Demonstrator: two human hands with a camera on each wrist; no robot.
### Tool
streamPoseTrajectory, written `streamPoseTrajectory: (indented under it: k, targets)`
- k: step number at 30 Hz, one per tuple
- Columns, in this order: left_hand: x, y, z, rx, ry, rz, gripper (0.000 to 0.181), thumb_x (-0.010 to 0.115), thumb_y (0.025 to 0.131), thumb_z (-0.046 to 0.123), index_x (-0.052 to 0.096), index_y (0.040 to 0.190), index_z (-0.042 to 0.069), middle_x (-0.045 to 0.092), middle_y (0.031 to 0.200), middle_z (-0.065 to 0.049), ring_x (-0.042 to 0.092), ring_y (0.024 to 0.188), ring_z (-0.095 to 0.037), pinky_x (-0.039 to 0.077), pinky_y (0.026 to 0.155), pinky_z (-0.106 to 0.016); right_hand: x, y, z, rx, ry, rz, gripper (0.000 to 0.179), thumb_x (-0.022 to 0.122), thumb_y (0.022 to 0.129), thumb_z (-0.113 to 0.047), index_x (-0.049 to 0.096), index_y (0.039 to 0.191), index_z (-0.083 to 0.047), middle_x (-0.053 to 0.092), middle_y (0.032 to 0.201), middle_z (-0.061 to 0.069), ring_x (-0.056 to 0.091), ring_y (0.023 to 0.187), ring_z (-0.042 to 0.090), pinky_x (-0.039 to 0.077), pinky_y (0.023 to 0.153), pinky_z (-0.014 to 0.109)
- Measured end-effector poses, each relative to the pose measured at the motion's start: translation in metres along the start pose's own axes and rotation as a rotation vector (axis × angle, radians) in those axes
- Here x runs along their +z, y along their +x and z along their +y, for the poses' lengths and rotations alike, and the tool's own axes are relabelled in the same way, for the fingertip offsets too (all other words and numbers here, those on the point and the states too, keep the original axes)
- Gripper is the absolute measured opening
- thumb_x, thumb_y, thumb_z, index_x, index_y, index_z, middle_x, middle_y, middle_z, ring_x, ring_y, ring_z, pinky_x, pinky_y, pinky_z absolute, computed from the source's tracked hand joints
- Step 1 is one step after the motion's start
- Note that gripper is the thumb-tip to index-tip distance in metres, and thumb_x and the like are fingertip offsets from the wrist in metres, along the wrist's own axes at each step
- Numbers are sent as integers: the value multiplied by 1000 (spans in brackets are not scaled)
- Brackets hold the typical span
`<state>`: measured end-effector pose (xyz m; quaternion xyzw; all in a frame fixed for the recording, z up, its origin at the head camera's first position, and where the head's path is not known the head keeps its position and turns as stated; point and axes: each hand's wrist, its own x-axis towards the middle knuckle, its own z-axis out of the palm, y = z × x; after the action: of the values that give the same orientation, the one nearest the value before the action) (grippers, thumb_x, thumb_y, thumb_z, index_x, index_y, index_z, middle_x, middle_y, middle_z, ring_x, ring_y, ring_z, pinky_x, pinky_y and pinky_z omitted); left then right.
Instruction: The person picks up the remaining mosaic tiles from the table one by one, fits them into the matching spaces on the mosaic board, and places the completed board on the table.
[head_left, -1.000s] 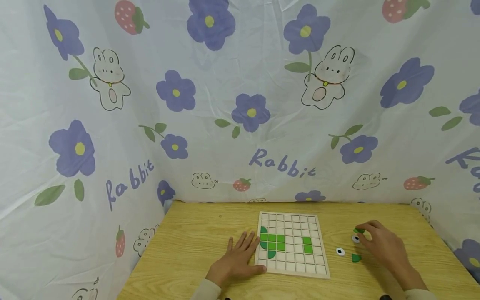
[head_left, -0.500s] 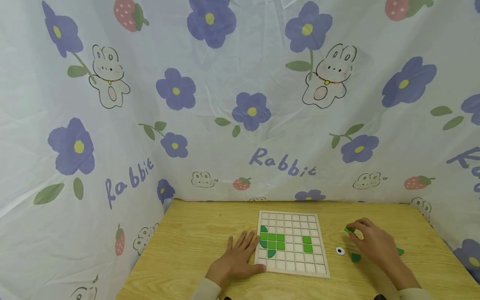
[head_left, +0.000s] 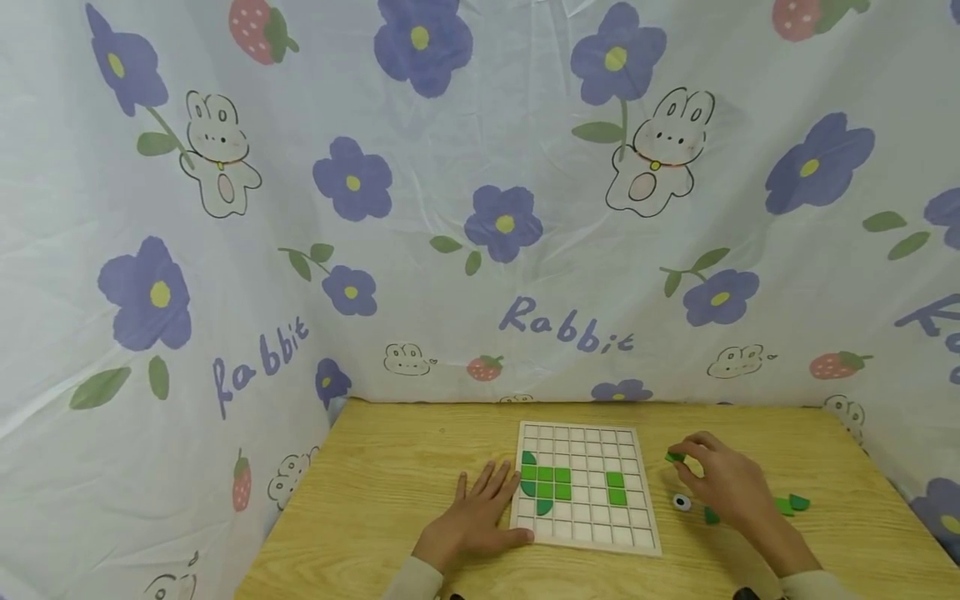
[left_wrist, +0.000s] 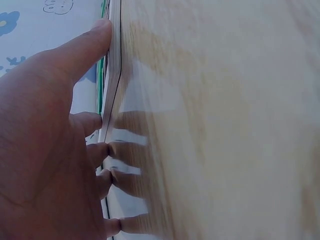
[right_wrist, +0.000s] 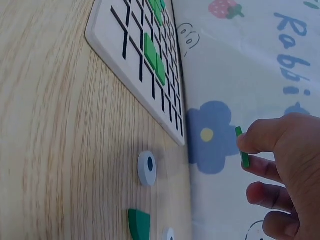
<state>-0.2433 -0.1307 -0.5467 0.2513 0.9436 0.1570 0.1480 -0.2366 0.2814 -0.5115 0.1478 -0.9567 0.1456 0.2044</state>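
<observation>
The right hand [head_left: 723,482] pinches a small green piece [head_left: 673,457] to the right of the grid board [head_left: 592,533]. The left hand [head_left: 474,521], its fingers spread straight, touches the left edge of this board.

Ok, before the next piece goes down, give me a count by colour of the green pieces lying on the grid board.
Light green squares: 7
Dark green rounded pieces: 3
Total on the grid board: 10
</observation>
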Motion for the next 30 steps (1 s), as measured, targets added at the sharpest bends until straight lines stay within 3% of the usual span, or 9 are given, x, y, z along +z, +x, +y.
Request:
streamPoseTrajectory:
  k: [11,20,30]
  targets:
    - [0,1,0,-1,-7,3,99,55,100,73,19,173,18,9,182,-7,6,168,-35,3,129,-74,4,5,-18,-36,-9,-10,21,87,90,-22,81,110,-20,72,114,2,43,56,-5,33,45,21]
    - [0,1,-1,-2,-18,7,99,57,100,72,20,173,17,10,181,-8,6,168,-36,3,128,-74,15,8,-30,-133,20,49,22,90,86,-18,82,106,-20,72,110,-1,37,55,-8,29,45,18]
    - [1,0,0,1,-13,14,98,58,100,71,21,173,17,10,182,-8,7,168,-36,3,128,-74,22,14,-50,-180,49,60,21,91,85,-18,83,104,-22,72,110,-4,33,54,-8,26,44,17]
